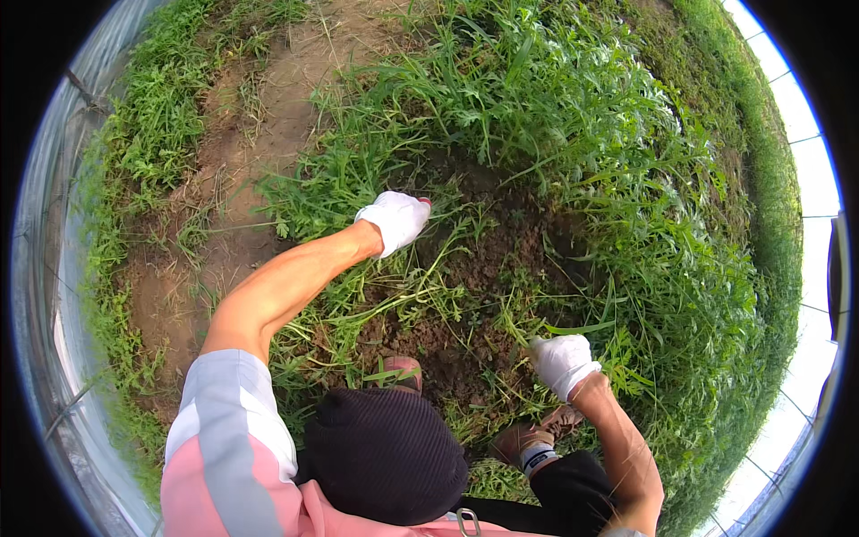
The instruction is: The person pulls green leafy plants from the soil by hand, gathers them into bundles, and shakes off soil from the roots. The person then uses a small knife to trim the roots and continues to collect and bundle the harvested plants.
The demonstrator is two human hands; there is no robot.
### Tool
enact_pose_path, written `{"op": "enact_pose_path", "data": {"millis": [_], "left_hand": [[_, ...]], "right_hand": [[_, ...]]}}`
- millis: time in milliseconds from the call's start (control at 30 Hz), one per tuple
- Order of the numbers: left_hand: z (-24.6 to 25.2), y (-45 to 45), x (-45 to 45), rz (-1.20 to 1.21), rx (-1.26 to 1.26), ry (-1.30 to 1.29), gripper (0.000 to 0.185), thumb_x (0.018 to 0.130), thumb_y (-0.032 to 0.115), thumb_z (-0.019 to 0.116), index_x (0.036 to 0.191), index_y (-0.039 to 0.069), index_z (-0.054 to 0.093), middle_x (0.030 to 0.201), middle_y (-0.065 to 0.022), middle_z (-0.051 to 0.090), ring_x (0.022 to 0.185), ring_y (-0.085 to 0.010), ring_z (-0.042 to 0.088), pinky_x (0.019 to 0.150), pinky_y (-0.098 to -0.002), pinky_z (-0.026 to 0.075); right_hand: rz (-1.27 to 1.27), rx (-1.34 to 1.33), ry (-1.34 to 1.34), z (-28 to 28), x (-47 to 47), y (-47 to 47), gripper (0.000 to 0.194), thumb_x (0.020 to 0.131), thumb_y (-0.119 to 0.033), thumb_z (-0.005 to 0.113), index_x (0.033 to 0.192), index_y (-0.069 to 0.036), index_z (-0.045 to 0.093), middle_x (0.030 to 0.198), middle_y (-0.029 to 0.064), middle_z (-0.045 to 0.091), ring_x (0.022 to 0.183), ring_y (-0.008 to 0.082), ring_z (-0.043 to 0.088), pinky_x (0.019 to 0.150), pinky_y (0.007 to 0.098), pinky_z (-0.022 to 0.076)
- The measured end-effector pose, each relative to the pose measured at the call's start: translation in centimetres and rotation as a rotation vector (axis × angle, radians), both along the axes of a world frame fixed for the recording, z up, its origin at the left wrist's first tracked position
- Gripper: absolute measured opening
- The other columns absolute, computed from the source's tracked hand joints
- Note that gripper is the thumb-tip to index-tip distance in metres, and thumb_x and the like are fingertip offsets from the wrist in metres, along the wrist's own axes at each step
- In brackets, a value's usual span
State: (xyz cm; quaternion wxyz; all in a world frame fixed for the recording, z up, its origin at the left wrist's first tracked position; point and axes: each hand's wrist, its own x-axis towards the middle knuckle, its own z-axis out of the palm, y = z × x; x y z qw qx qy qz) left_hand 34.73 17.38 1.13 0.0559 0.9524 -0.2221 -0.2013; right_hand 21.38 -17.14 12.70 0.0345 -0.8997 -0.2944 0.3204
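Note:
My left hand (398, 223), in a white work glove, is curled into a fist above the leafy plants left of a patch of dug soil (496, 248). A small red bit shows at its thumb side; whether this is a tool's end or part of the glove cannot be made out. Lower right, my right hand (565, 362), also in a white glove, is closed at the patch's edge. Thin green stems (520, 329) meet its fingertips and seem pinched there. Uprooted or bent stems (413, 295) lie across the soil between the hands.
Dense feathery-leaved plants (604, 134) grow ahead and to the right. A bare dirt path (282, 87) runs up the left, beside a plastic-film greenhouse wall (50, 221). My shoes (402, 371) stand at the soil's near edge, below a dark ribbed cap (386, 456).

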Motion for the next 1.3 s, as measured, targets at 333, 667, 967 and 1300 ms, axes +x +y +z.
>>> {"op": "enact_pose_path", "data": {"millis": [333, 667, 967, 1300], "left_hand": [[5.8, 8.2, -13.8, 0.041, -0.007, 0.300, 0.013, 0.086, 0.016, 0.060, 0.090, 0.005, 0.055, 0.065, -0.0163, 0.060, 0.062, -0.0360, 0.064, 0.055, -0.0456, 0.050], [8.3, -0.1, 0.0, -0.435, 0.092, -0.033, 0.028, 0.089, 0.019, 0.054, 0.101, -0.006, 0.060, 0.104, -0.0232, 0.065, 0.101, -0.0355, 0.065, 0.090, -0.0450, 0.052], [1.6, -2.8, 14.2, -0.073, 0.141, -0.140, 0.039, 0.090, 0.037, 0.063, 0.109, 0.003, 0.063, 0.108, -0.0186, 0.068, 0.090, -0.0370, 0.068, 0.074, -0.0463, 0.055], [0.2, 3.8, -4.9, 0.110, -0.053, -0.005, 0.020, 0.093, 0.020, 0.054, 0.080, 0.006, 0.059, 0.060, -0.0165, 0.059, 0.056, -0.0361, 0.063, 0.052, -0.0454, 0.050]], "right_hand": [[-0.038, 0.139, -0.033, 1.0, -0.1, -2.2, 0.011, 0.093, -0.018, 0.056, 0.090, -0.010, 0.063, 0.060, 0.0123, 0.058, 0.052, 0.0316, 0.059, 0.047, 0.0426, 0.0453], [-0.004, 0.095, -0.019, -0.2, -1.3, -0.7, 0.023, 0.092, -0.029, 0.061, 0.079, -0.010, 0.058, 0.053, 0.0123, 0.057, 0.050, 0.0332, 0.060, 0.048, 0.0444, 0.0465], [-0.026, 0.027, 0.011, 1.2, -0.9, -0.8, 0.018, 0.090, -0.019, 0.059, 0.078, -0.005, 0.056, 0.056, 0.0143, 0.058, 0.052, 0.0331, 0.062, 0.049, 0.0432, 0.0478], [-0.088, 0.114, 0.106, 3.3, 0.6, -1.0, 0.023, 0.091, -0.026, 0.063, 0.079, -0.007, 0.058, 0.062, 0.0132, 0.059, 0.056, 0.0342, 0.061, 0.051, 0.0426, 0.0482]]}}
